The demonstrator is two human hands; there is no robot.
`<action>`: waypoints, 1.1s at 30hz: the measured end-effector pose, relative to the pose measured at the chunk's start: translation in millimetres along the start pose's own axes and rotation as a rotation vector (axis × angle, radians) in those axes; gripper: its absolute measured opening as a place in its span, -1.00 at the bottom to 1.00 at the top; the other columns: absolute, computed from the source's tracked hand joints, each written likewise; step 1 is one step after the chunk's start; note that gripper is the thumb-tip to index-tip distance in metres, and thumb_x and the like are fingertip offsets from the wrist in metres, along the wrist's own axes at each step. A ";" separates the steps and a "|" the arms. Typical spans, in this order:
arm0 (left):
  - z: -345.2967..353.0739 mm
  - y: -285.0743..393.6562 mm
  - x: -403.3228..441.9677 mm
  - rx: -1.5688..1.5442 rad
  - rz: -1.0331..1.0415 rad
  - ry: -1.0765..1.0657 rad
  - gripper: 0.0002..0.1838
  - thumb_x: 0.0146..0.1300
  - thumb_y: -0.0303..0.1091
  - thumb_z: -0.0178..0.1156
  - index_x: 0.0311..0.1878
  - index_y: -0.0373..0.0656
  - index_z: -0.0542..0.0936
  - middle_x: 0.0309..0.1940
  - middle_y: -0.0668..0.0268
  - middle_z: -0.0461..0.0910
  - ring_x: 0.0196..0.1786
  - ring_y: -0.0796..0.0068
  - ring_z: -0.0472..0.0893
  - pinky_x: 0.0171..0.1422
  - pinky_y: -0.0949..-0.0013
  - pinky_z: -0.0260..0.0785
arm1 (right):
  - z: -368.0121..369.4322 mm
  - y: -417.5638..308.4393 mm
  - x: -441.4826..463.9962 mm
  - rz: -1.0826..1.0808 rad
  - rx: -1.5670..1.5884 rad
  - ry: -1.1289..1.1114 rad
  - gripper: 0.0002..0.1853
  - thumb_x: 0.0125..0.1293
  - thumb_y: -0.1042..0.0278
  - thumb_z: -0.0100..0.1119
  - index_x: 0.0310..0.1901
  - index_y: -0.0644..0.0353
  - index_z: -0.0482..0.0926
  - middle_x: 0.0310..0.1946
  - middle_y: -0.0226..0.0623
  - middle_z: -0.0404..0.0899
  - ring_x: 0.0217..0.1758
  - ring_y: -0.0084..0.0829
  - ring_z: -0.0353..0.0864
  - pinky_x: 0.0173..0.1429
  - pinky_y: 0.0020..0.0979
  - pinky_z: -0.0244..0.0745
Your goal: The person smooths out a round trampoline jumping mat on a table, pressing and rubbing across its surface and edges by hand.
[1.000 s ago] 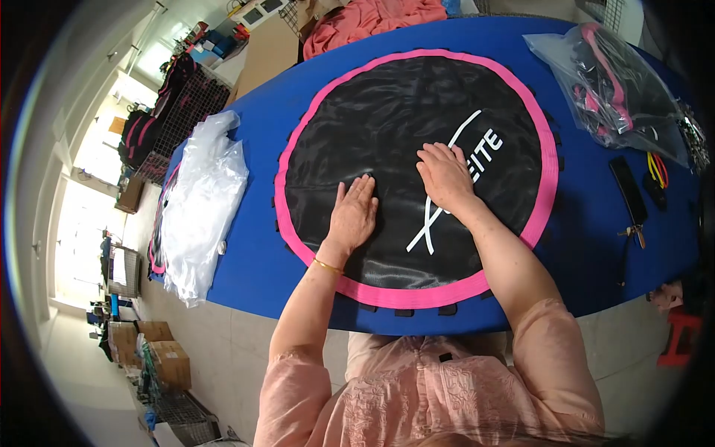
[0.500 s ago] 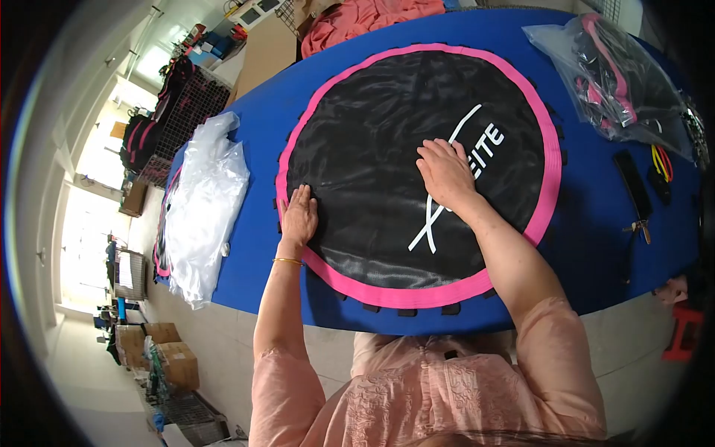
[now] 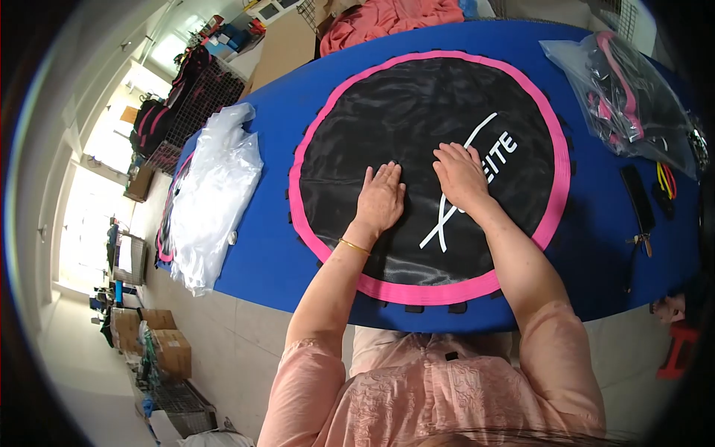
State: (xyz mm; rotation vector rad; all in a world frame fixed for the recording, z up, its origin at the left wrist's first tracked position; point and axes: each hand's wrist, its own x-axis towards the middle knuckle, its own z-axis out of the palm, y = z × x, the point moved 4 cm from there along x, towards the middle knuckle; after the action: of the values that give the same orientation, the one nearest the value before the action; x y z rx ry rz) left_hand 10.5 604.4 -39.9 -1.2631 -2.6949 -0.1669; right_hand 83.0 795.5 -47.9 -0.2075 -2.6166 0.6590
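Observation:
A round black trampoline mat with a pink border and dark tabs around its rim lies flat on a blue-covered table. White lettering and a crossed-line logo run over its right half; my hand hides part of the letters. My left hand, a yellow bangle at its wrist, rests flat on the black fabric near the middle. To its right, my right hand lies palm down across the logo, fingers stretched out. Neither hand grips anything.
Clear plastic sheeting covers the table's left end. At the back right sits a plastic bag holding black and pink pieces. A black strap-like item with keys lies at the right. Pink cloth is heaped behind the table.
My left hand has moved right, from the mat's left pink border to near its middle. My right hand stays on the logo. The whole view has shifted slightly.

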 end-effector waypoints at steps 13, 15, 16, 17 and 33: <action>-11.8 -170.4 -68.3 0.031 -0.408 -0.089 -0.42 0.62 -0.11 -0.06 0.60 -0.09 0.35 0.64 0.19 0.32 0.69 0.21 0.24 0.76 -0.30 -0.18 | 0.6 -0.4 -0.2 -0.014 -0.019 0.014 -0.59 0.64 0.15 0.00 0.30 0.21 0.61 0.41 -0.17 0.55 0.58 -0.13 0.35 0.68 -0.02 0.07; -26.3 -182.8 -75.2 0.105 -0.486 -0.156 -0.41 0.63 -0.09 -0.09 0.61 -0.10 0.34 0.65 0.20 0.30 0.70 0.21 0.24 0.75 -0.32 -0.17 | 1.3 0.7 1.0 0.016 -0.014 -0.042 -0.56 0.65 0.13 -0.03 0.34 0.20 0.59 0.46 -0.20 0.50 0.63 -0.20 0.27 0.72 -0.04 -0.03; -30.8 -186.9 -77.2 0.111 -0.515 -0.179 -0.40 0.63 -0.08 -0.10 0.61 -0.10 0.33 0.65 0.20 0.30 0.70 0.21 0.23 0.75 -0.34 -0.17 | 2.2 1.2 0.6 0.017 -0.013 -0.044 -0.56 0.65 0.13 -0.03 0.34 0.20 0.59 0.46 -0.20 0.50 0.63 -0.20 0.27 0.72 -0.04 -0.03; -33.0 -188.2 -78.0 0.106 -0.524 -0.191 -0.40 0.63 -0.08 -0.12 0.62 -0.12 0.33 0.66 0.17 0.28 0.70 0.19 0.22 0.75 -0.32 -0.16 | 1.5 0.7 0.1 -0.006 -0.017 -0.007 -0.58 0.64 0.15 -0.02 0.32 0.21 0.60 0.43 -0.18 0.53 0.60 -0.17 0.32 0.70 -0.03 0.03; -23.1 25.0 -61.0 -0.113 0.135 0.060 -0.49 0.49 -0.31 0.12 0.43 -0.34 0.48 0.43 -0.07 0.52 0.50 -0.02 0.48 0.70 -0.09 0.12 | 4.0 5.2 1.6 -0.012 0.031 0.064 -0.59 0.64 0.18 -0.02 0.29 0.25 0.61 0.39 -0.13 0.57 0.57 -0.13 0.38 0.66 -0.03 0.11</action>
State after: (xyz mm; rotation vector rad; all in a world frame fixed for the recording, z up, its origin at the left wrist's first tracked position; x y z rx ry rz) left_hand 70.5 570.6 -28.1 -1.4424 -2.5716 -0.3386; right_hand 80.0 798.8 -52.9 -0.2008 -2.5428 0.6768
